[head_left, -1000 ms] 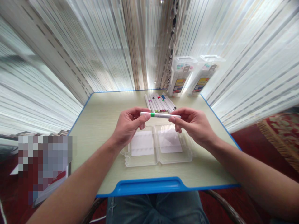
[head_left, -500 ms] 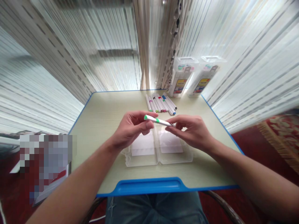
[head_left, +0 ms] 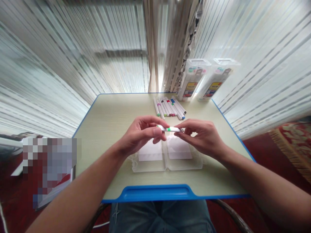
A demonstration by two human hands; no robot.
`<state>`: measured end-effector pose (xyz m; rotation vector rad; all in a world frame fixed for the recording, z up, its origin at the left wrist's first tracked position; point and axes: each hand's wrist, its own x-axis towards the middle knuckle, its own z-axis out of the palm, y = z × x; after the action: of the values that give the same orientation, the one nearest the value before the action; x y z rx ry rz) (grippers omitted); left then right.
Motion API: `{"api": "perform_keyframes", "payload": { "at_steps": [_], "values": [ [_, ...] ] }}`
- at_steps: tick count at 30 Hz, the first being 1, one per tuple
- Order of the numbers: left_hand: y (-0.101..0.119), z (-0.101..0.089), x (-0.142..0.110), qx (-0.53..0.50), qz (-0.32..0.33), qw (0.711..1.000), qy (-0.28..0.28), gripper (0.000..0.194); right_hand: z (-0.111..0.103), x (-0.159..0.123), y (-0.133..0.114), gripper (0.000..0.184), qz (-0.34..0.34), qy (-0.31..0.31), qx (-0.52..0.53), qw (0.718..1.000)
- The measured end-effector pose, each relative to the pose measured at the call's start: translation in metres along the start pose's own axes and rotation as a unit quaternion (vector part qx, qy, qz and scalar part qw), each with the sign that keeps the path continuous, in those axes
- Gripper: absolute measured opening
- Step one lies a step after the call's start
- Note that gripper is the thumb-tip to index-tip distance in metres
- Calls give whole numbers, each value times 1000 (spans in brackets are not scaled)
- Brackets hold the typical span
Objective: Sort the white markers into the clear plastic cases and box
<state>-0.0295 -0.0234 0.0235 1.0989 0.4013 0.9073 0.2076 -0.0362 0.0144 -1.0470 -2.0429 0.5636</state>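
Observation:
A white marker with a green band [head_left: 173, 129] lies level between my two hands, above the table. My left hand [head_left: 147, 131] pinches its left end between thumb and fingers. At the other end, the fingertips of my right hand [head_left: 196, 131] are closed on the marker. Beneath my hands an opened clear plastic case [head_left: 150, 166] rests on the table, with white sheets [head_left: 179, 149] in both halves. My hands hide the case's far part. Beyond them lies a group of several white markers [head_left: 167, 106] with differently coloured bands and ends.
Two tall clear plastic boxes [head_left: 191, 79] with labels stand at the table's back right corner. The pale table [head_left: 97, 129] has a blue rim and a blue front tray [head_left: 156, 192]. Striped curtains [head_left: 116, 38] hang behind it. A patterned fringed rug [head_left: 291, 145] is at the right.
My left hand has closed over the marker's green left end, and the marker has turned nearly level. Both hands appear slightly further right, along with the whole view.

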Motion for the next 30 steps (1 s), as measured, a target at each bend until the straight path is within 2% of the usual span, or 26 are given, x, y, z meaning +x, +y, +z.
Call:
{"api": "perform_keyframes", "payload": {
  "at_steps": [4, 12, 15, 17, 20, 24, 27, 30],
  "values": [
    [2, 1, 1, -29, -9, 999, 18, 17, -1, 0, -1, 12, 1, 12, 6, 1000],
    [7, 5, 1, -55, -22, 998, 30, 29, 0, 0, 0, 17, -8, 12, 18, 1000],
    [8, 7, 2, -61, -12, 997, 44, 26, 0, 1, -1, 17, -14, 13, 23, 1000],
    [8, 7, 3, -57, -4, 996, 70, 21, 0, 1, -3, 16, -22, 25, 18, 999],
    [4, 3, 7, -44, -7, 989, 142, 13, 0, 0, -5, 17, -26, 69, 15, 997],
    [-3, -5, 13, -1, -18, 974, 228, 10, 1, -4, -10, 23, -23, 114, 84, 990],
    [-4, -6, 14, 0, -33, 970, 240, 9, 2, -7, -14, 28, -51, 105, 144, 983],
    [-1, -4, 13, -19, -41, 971, 234, 5, 2, -8, -17, 29, -92, 97, 147, 980]
  ]
}}
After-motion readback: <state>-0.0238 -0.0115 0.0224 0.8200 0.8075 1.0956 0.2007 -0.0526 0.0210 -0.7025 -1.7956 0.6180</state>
